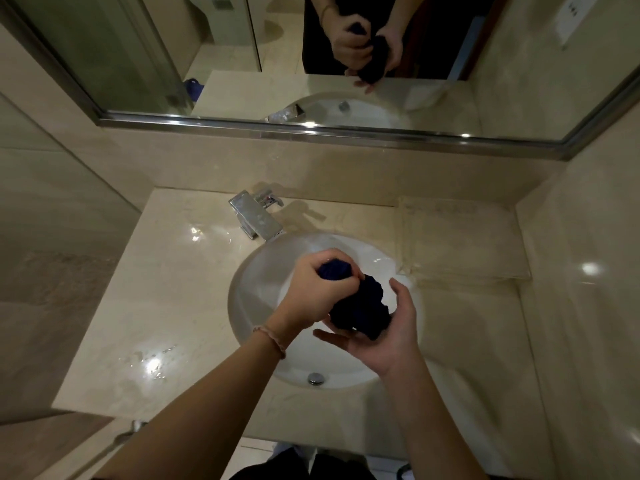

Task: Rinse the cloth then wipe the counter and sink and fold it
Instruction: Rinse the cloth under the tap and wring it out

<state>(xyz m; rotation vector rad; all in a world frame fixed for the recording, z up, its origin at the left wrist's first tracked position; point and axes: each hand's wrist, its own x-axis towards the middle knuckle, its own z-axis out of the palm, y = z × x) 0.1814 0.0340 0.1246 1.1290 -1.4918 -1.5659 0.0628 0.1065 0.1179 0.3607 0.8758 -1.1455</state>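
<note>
Gripping a bunched dark blue cloth (360, 306) over the sink (249, 306): left hand (318, 289) fisted round one end, right hand (388, 327) cupping beneath, fingers loosely spread.

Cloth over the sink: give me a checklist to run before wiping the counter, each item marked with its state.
1. Dark blue cloth held in both hands: ok; left hand grips one end, right hand cups the bunched rest.
2. Cloth over the sink, so drips fall in: ok.
3. Faucet off: ok, no stream visible.
4. Cloth rinsed and wrung: cannot tell.
5. Cloth spread flat for wiping: not ok, still bunched.
6. Counter needs wiping: ok, water drops at its left front.
</note>
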